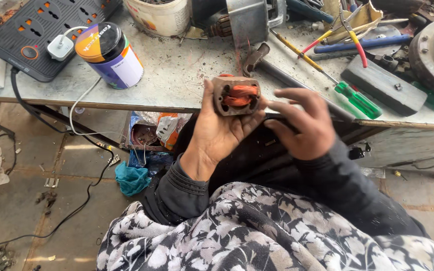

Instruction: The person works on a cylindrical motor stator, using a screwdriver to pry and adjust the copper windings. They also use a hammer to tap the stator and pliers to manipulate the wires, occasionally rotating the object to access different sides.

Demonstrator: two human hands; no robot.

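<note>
Motor stator [236, 95] with copper windings gripped in left hand [220, 128], its back hidden by the palm, right hand [302, 123] blurred beside it, fingers [290, 94] half curled, holding nothing, counter [177, 75] clutter cut off above.

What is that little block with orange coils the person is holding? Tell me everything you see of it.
The block is a squarish, rusty brown metal frame with rounded corners and a hollow middle. Orange-red wire coils fill the opening and bulge out of it. It rests in the left hand, held upright over the bench edge. The right hand is beside it, blurred; whether it touches is unclear.
</note>
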